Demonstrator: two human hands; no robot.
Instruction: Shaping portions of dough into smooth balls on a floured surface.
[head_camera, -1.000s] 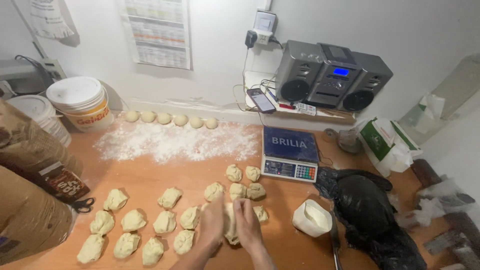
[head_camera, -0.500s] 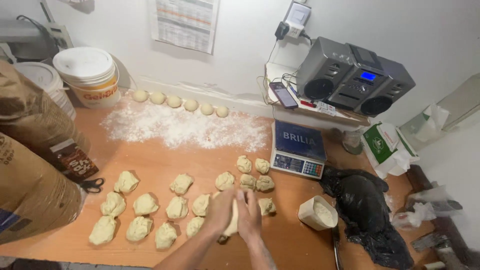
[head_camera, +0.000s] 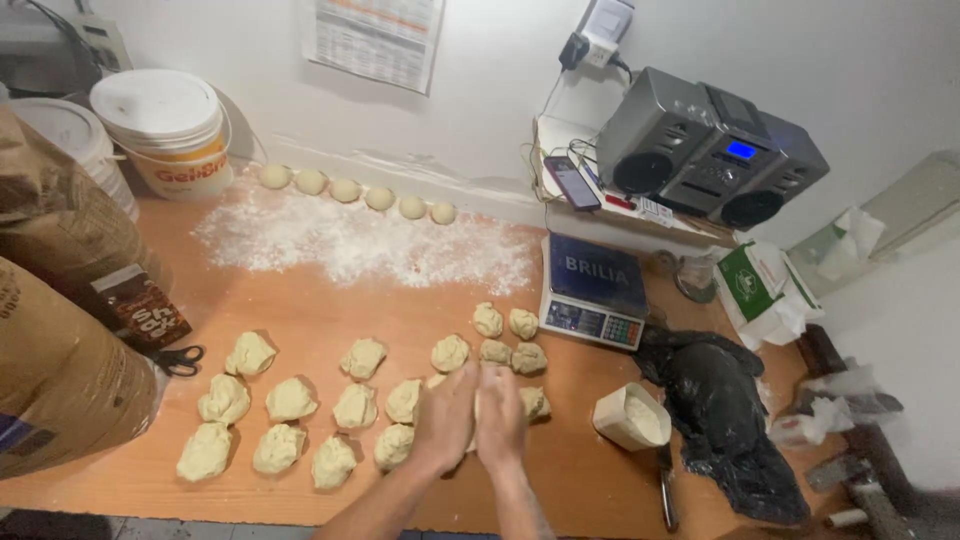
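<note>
My left hand (head_camera: 443, 418) and my right hand (head_camera: 501, 418) are pressed together over the wooden table (head_camera: 330, 300), palms facing, with a piece of dough (head_camera: 476, 408) squeezed between them. Only a thin strip of it shows. Several rough dough pieces (head_camera: 290, 400) lie in rows to the left of my hands, and a few more (head_camera: 505, 338) sit just beyond them. A row of smooth dough balls (head_camera: 345, 190) lines the wall behind a patch of scattered flour (head_camera: 350, 245).
A digital scale (head_camera: 595, 290) stands right of the flour. A white cup of flour (head_camera: 630, 415), a black plastic bag (head_camera: 725, 420) and a knife (head_camera: 665, 485) lie at right. Brown flour sacks (head_camera: 60, 330), scissors (head_camera: 180, 358) and white buckets (head_camera: 170, 130) crowd the left. A radio (head_camera: 710, 150) sits on a shelf.
The view has shifted slightly down and left. My hands stay clasped on the dough in the same spot, moving a little against each other.
</note>
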